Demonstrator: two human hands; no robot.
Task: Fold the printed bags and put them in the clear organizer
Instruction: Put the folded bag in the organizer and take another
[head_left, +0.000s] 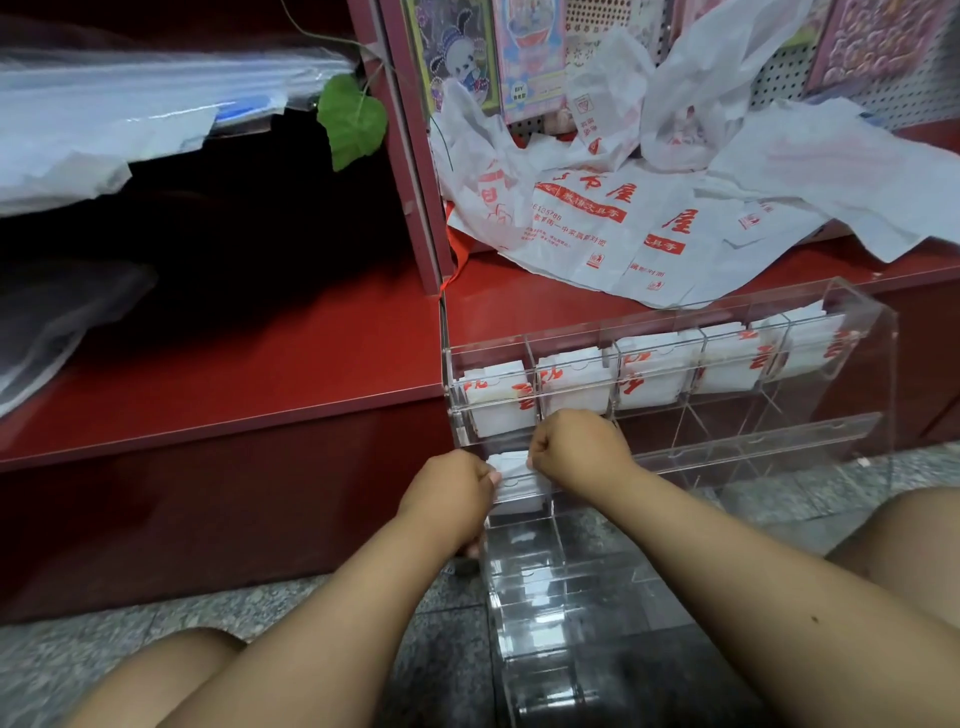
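Note:
A clear acrylic organizer (862, 364) stands on the floor against the red shelf. Its top row holds several folded white bags with red print (647, 382). My left hand (452, 493) and my right hand (576, 447) both pinch a folded white bag (517, 480) at the leftmost compartment of the second row; whether it lies inside or in front of the slot I cannot tell. The fingers of both hands are curled round its edges. A heap of unfolded printed bags (613, 223) lies on the red shelf behind the organizer.
The red shelf (260, 374) runs left and right at knee height, with clear plastic sheets (130, 104) on its upper left level. A green leaf (350, 117) hangs by the red post. Packaged goods hang on a pegboard (779, 78) behind. My knees flank the granite floor (234, 603).

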